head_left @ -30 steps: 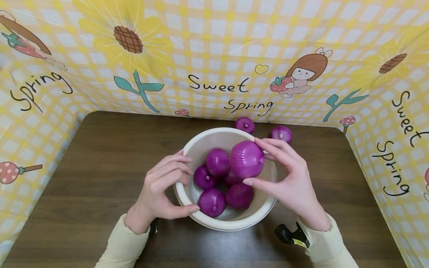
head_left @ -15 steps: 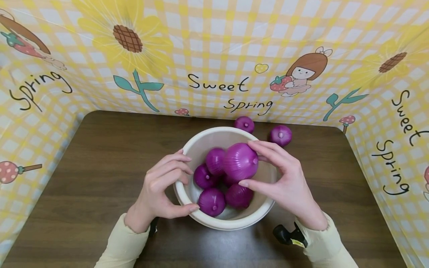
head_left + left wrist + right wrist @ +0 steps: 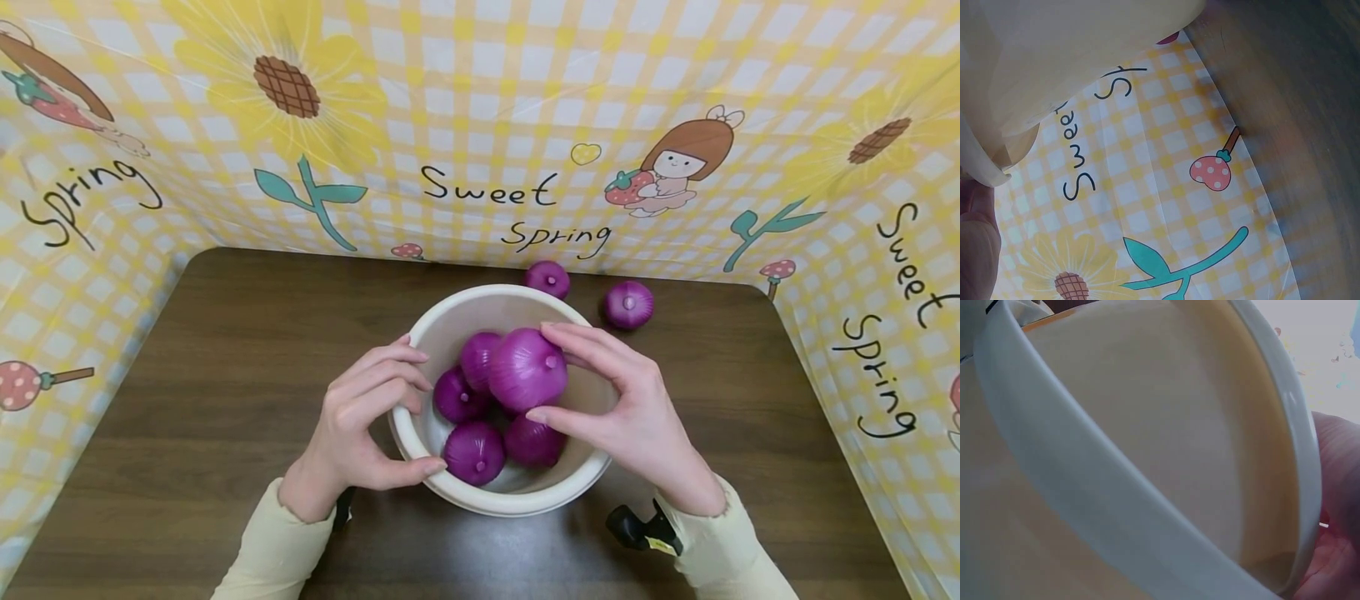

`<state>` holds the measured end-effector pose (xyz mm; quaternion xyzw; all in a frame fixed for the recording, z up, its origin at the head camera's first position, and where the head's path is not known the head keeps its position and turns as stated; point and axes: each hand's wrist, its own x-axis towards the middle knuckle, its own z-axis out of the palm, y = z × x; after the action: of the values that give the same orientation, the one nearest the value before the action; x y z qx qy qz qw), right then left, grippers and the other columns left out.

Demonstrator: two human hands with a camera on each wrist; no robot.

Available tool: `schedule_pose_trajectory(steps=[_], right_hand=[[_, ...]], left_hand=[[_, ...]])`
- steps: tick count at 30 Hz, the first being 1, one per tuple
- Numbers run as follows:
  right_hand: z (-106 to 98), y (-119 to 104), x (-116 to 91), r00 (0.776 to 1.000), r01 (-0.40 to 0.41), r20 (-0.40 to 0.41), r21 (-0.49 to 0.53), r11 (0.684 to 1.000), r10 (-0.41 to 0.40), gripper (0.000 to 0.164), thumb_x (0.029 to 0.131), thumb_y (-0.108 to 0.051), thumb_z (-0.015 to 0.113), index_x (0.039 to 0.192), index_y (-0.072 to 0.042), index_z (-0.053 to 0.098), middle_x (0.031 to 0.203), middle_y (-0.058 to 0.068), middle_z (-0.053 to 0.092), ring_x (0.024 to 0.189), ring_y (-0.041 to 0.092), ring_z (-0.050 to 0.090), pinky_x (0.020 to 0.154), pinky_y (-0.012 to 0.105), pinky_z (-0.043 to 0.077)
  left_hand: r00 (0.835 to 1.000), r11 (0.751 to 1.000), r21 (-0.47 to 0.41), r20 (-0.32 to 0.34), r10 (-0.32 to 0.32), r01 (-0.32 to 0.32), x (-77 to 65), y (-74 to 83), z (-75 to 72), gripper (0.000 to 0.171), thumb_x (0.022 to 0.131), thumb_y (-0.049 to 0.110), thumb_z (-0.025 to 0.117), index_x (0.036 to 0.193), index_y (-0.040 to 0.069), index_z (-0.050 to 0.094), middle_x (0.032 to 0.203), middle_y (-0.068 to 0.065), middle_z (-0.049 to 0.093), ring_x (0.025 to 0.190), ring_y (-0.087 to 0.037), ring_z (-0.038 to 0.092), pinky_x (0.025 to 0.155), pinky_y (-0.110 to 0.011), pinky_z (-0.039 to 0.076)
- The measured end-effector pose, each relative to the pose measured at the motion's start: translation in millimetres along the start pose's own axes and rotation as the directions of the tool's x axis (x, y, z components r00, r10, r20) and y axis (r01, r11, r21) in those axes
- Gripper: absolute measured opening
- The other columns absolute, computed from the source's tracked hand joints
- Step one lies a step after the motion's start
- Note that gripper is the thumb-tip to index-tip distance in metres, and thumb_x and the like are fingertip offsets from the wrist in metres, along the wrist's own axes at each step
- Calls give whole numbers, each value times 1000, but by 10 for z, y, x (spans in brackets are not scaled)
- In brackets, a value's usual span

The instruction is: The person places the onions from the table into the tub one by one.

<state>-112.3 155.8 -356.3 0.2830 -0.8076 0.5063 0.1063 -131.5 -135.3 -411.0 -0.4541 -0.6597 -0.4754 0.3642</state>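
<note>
In the head view, a cream-white bucket (image 3: 504, 503) stands on the table with several purple onions inside, one of them a front onion (image 3: 474, 452). My left hand (image 3: 367, 417) holds the bucket's left rim, fingers bent over the edge and thumb on the rim. Above the pile, my right hand (image 3: 633, 408) grips a purple onion (image 3: 527, 369) between thumb and fingers. That onion partly hides the ones below. Bucket wall (image 3: 1072, 56) and part of the left hand (image 3: 977, 244) show in the left wrist view. In the right wrist view the rim (image 3: 1104, 469) covers most of the frame.
Two more onions lie behind the bucket near the table's back edge, a left one (image 3: 547, 279) and a right one (image 3: 628, 304). The brown wooden table (image 3: 262, 333) is enclosed by a yellow checked cloth (image 3: 480, 100) on the back and sides.
My right hand has moved left and slightly toward me with the onion, bringing it over the middle of the bucket. My left hand and the bucket have stayed put.
</note>
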Motion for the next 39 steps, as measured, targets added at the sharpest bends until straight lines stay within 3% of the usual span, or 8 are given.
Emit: schedule_pose_trajectory(steps=[5, 14, 25, 31, 39], right_hand=[[-7, -9, 9, 1000, 15, -10, 5, 1000, -15, 74, 68, 2, 94, 135, -10, 66, 134, 3, 65, 120, 25, 63, 101, 38, 52], [-39, -289, 92, 998, 32, -53, 5, 999, -31, 66, 67, 13, 87, 129, 2, 67, 128, 14, 67, 115, 24, 64, 100, 37, 53], [-108, -12, 9, 996, 6, -84, -24, 1000, -8, 69, 70, 6, 89, 134, -7, 66, 133, 4, 65, 122, 28, 60, 104, 37, 50], [-143, -3, 5, 994, -14, -105, -1, 1000, 14, 67, 73, 8, 87, 135, -7, 66, 131, 11, 66, 118, 35, 60, 103, 37, 50], [-191, 0, -1, 991, -42, -126, 34, 999, 46, 68, 75, 12, 84, 136, -8, 65, 135, 7, 64, 120, 33, 61, 106, 37, 48]], left_hand=[[1000, 1000, -2, 0, -5, 5, 2, 4, 2, 47, 82, 46, 79, 72, 5, 57, 82, -13, 66, 90, -38, 63, 104, -51, 48], [1000, 1000, -6, -4, 0, 0, 21, 17, 2, 47, 82, 45, 79, 72, 5, 58, 82, -13, 66, 92, -37, 64, 104, -51, 49], [1000, 1000, -11, -6, 8, -8, 35, 21, 0, 47, 82, 45, 79, 73, 4, 59, 81, -13, 66, 91, -37, 63, 104, -50, 49], [1000, 1000, -12, -7, 10, -10, 46, 27, 3, 48, 82, 45, 79, 73, 3, 58, 81, -13, 66, 90, -37, 63, 104, -50, 49], [1000, 1000, -17, -7, 8, -8, 55, 33, 1, 47, 82, 44, 79, 72, 3, 58, 81, -13, 66, 91, -37, 63, 104, -50, 49]])
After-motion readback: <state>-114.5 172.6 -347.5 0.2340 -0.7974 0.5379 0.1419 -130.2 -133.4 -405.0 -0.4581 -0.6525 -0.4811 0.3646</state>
